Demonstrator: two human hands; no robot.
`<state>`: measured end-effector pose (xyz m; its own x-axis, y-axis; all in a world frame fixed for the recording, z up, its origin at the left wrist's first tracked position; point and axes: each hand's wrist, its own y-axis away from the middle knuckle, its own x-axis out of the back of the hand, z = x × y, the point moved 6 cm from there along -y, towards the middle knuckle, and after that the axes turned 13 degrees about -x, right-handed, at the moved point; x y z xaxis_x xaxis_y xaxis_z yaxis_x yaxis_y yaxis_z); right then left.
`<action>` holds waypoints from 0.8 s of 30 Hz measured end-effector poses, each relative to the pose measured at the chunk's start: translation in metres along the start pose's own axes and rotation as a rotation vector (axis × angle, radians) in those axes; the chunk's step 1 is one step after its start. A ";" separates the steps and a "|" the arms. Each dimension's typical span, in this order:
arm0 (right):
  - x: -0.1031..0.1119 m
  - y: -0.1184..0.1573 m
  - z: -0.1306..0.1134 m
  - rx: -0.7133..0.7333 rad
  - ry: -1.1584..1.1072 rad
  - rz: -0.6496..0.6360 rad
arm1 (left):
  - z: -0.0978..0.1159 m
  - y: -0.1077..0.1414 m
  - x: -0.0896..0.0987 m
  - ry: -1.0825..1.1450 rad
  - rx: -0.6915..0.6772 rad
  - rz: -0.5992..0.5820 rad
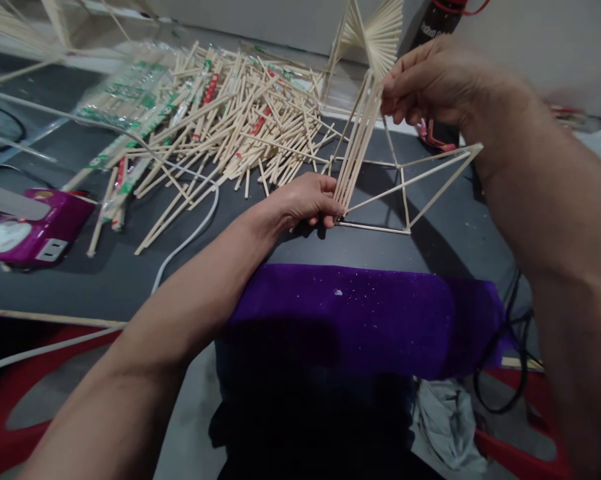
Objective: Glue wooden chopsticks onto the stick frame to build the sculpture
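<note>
A frame of thin wooden sticks (405, 200) stands on the dark table, with a fan of sticks (375, 37) spreading at its top. Several near-parallel sticks run from the fan down to a lower corner. At that corner my left hand (313, 200) is closed, its thumb and fingers pinching the lower ends of these sticks. Higher up, my right hand (425, 83) is closed beside the narrow lower end of the fan, fingertips pinched on the sticks there. The exact grip behind its fingers is hidden. To the right, the frame narrows to a point near my right forearm.
Loose sticks (250, 113) and plastic-wrapped packs (130, 87) lie heaped behind my left hand. A purple power box (35, 227) and a white cable (183, 247) are at left. Purple cloth (340, 320) covers the front edge. Pliers with red handles (437, 140) and a dark bottle (435, 20) stand behind.
</note>
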<state>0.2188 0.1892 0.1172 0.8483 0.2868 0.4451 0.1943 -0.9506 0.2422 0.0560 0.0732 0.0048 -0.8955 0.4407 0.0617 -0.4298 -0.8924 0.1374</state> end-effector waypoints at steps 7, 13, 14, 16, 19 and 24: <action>-0.003 0.002 -0.004 -0.004 0.024 0.047 | 0.003 0.002 -0.001 -0.010 -0.006 0.017; -0.004 0.005 -0.004 0.011 0.034 0.042 | 0.002 0.001 -0.002 -0.007 -0.014 0.020; -0.003 0.006 -0.004 0.013 0.031 0.046 | 0.002 0.001 -0.002 -0.007 -0.010 0.022; -0.002 0.006 -0.002 0.010 0.029 0.059 | 0.003 0.002 -0.002 -0.007 -0.009 0.018; -0.002 0.006 0.000 0.008 0.020 0.066 | 0.004 0.002 -0.003 -0.012 -0.010 0.009; -0.002 0.004 0.002 0.032 -0.038 0.016 | 0.003 0.002 -0.003 -0.002 0.004 -0.006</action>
<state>0.2187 0.1841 0.1157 0.8694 0.2673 0.4155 0.1958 -0.9585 0.2071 0.0580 0.0709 0.0078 -0.8929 0.4459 0.0625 -0.4343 -0.8895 0.1418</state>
